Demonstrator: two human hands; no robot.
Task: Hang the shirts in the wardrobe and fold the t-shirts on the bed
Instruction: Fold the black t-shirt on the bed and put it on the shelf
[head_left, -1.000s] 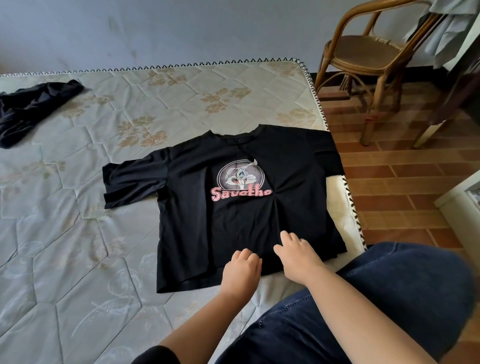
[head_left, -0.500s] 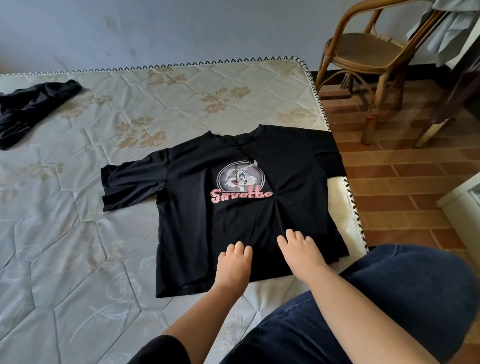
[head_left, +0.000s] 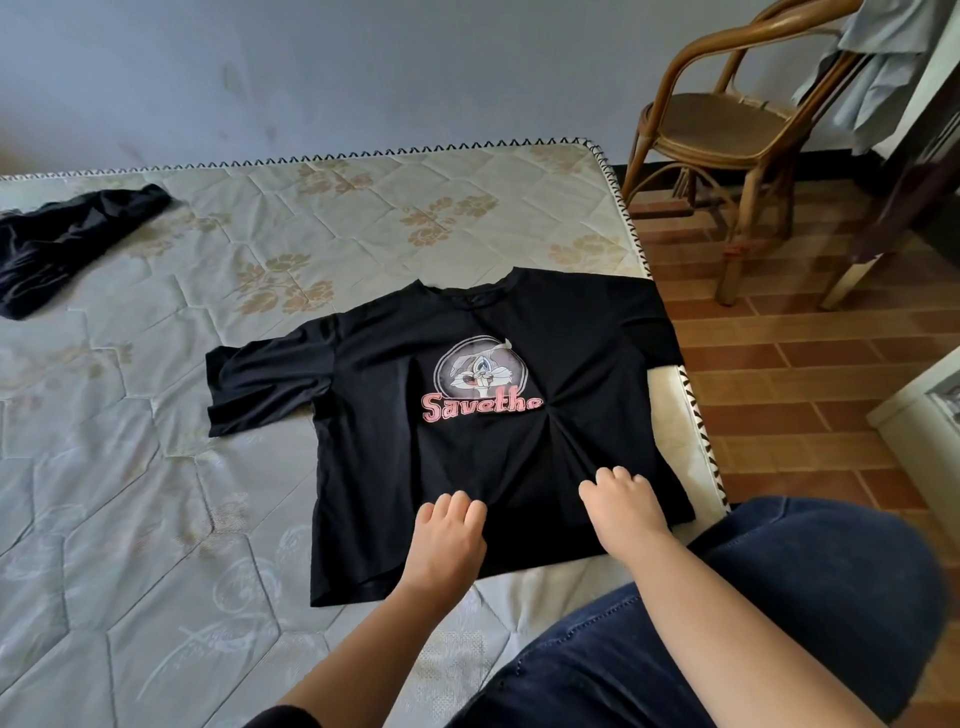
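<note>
The t-shirt (head_left: 467, 426) is black with pink lettering and a grey cartoon rabbit; the bed (head_left: 130, 467) is pale quilted with tan flowers.

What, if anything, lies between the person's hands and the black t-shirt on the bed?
Nothing visible. The left hand and right hand both rest on the black t-shirt, fingers curled into its lower fabric.

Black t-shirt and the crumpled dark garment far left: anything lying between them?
Nothing; head view shows bare mattress between the black t-shirt and dark garment.
</note>
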